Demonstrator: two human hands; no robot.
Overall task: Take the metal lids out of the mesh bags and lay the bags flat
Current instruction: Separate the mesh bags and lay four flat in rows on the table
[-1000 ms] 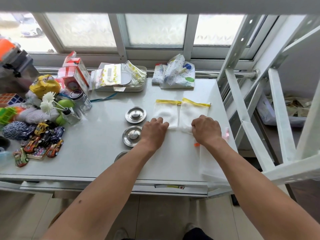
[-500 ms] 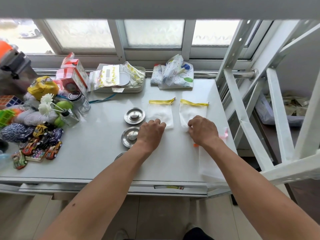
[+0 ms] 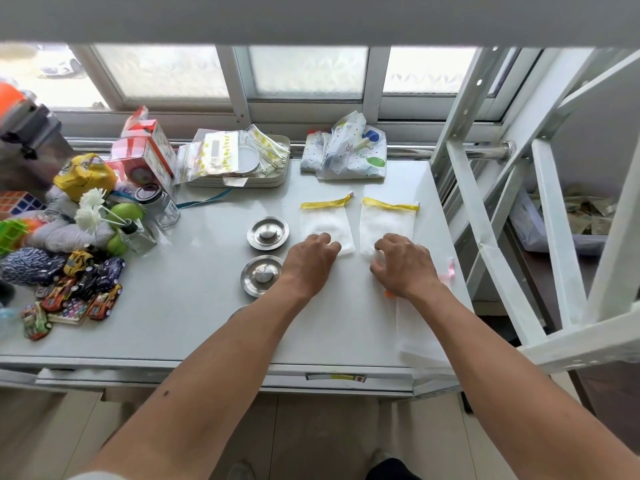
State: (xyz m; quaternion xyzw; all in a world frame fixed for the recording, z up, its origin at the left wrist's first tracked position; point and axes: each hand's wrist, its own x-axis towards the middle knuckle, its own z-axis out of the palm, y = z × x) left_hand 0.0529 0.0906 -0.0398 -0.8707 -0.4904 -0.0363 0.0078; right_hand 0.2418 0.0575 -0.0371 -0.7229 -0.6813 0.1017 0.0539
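White table [image 3: 180, 306] under a window; front edge at 6 o'clock, right edge close beside a white metal frame [image 3: 485, 244]. The middle and front left of the top lie bare, giving open room around 7 to 8 o'clock of the hands. The left edge is crowded with toy cars [image 3: 83, 285], a glass jar [image 3: 162, 206] and a small bottle of white flowers [image 3: 104, 216]. At 12 o'clock, along the back edge, sit a tray of plastic pouches [image 3: 239, 157] and a spotted cloth bundle [image 3: 346, 154].

Two mesh bags with yellow bands lie flat side by side, a narrow gap between them: left mesh bag [image 3: 325, 223], right mesh bag [image 3: 388, 223]. A third pale bag [image 3: 419, 334] seems to lie along the right front edge, partly overhanging; its outline is faint.

Left hand [image 3: 308, 265] is palm down, fingers spread a little and curled, tips resting on the near edge of the left mesh bag, gripping nothing. Right hand [image 3: 405, 265] is palm down too, fingers loosely bent and apart, tips at the near edge of the right mesh bag, nothing held.

Two metal lids are fully visible at 9 o'clock of the left hand: far lid [image 3: 267, 233] and near lid [image 3: 262, 276], knobs up, out of the bags. A rim of something round [image 3: 239, 311] peeks out beside the left forearm, possibly a third lid.
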